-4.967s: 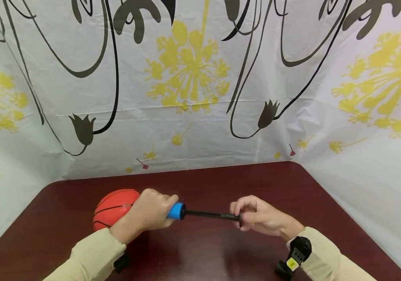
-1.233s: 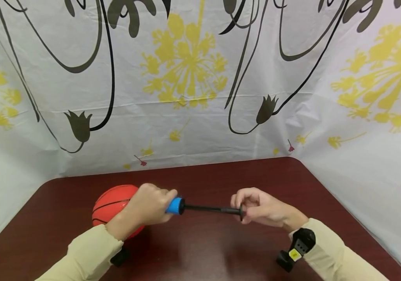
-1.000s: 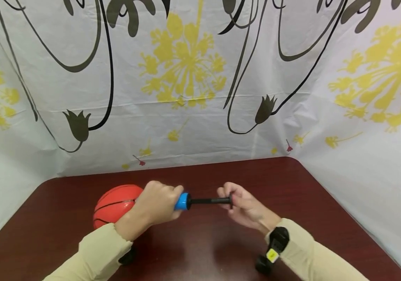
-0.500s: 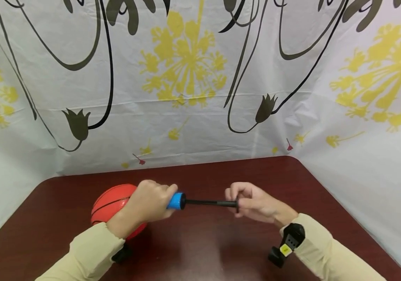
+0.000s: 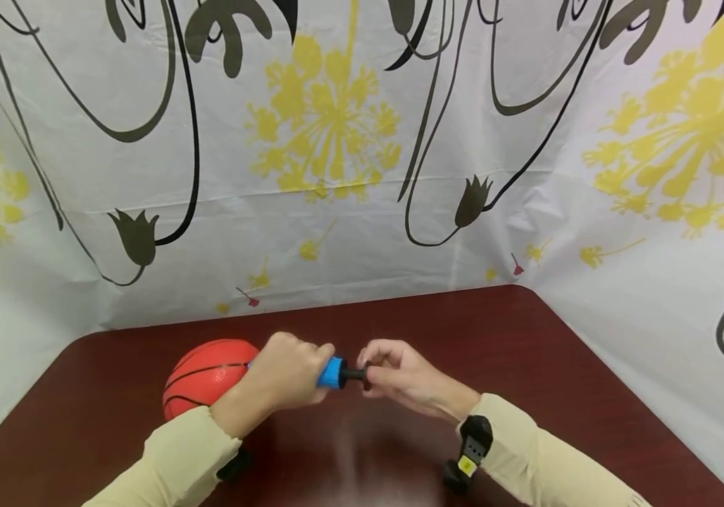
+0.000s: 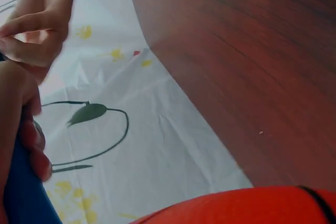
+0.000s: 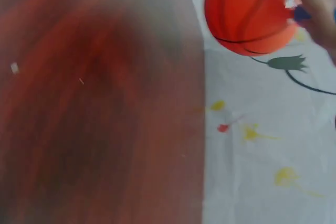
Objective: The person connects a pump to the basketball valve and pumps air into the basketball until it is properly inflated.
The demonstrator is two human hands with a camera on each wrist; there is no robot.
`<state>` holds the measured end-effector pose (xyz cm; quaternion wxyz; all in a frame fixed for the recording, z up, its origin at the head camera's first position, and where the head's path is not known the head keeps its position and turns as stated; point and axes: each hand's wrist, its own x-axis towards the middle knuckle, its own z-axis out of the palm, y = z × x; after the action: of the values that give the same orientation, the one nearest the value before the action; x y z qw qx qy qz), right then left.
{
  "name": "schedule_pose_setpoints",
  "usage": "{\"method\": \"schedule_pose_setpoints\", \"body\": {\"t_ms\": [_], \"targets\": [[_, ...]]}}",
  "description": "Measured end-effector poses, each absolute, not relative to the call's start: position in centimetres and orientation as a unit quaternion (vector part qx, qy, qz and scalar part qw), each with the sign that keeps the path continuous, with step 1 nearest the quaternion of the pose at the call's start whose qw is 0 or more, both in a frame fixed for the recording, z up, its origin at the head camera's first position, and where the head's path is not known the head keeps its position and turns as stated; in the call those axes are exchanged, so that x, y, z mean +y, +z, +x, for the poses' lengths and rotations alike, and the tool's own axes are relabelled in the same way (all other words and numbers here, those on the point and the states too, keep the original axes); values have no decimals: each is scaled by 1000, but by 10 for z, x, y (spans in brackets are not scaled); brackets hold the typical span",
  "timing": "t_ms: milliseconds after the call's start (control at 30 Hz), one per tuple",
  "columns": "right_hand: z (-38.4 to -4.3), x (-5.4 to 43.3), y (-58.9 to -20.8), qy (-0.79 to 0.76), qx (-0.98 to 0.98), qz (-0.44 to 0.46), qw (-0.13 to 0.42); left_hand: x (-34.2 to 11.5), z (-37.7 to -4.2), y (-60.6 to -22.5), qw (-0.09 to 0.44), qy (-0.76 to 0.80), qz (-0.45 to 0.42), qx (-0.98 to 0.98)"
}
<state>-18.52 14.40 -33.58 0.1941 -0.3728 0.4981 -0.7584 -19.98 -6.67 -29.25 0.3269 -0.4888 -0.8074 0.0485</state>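
A blue ball pump (image 5: pixel 332 373) lies nearly level above the table, its barrel wrapped by my left hand (image 5: pixel 289 373). Thumb and fingers of my right hand (image 5: pixel 409 380) pinch the black handle at the end of the plunger rod (image 5: pixel 354 374); only a short length of rod shows. An orange-red toy basketball (image 5: pixel 206 373) with black lines is behind and left of my left hand. In the right wrist view the pump's blue tip end (image 7: pixel 301 13) points at the ball (image 7: pixel 247 14), close to its surface. The left wrist view shows the barrel (image 6: pixel 26 182) under curled fingers.
A dark red-brown table (image 5: pixel 463 331) with rounded far corners lies beneath. White cloth (image 5: pixel 336 260) printed with yellow flowers and dark stems hangs behind it and along both sides. Black wrist cameras (image 5: pixel 472 451) sit on the cream sleeves.
My right hand has moved left toward my left hand, driving the plunger rod into the barrel. Earlier frames show the rod long, shorter, then long again. The ball stays by the left hand.
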Motion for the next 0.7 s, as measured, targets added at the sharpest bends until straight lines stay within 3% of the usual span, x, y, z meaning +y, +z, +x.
{"method": "schedule_pose_setpoints", "body": {"t_ms": [333, 500, 700], "targets": [[-176, 194, -322, -748, 424, -447, 244, -90, -212, -293, 365, 41, -499, -785], [-177, 170, -335, -755, 409, -466, 213, -81, -204, -289, 347, 48, -507, -788], [-179, 144, -332, -755, 474, -415, 182, -65, -199, -291, 355, 26, -513, -781]]}}
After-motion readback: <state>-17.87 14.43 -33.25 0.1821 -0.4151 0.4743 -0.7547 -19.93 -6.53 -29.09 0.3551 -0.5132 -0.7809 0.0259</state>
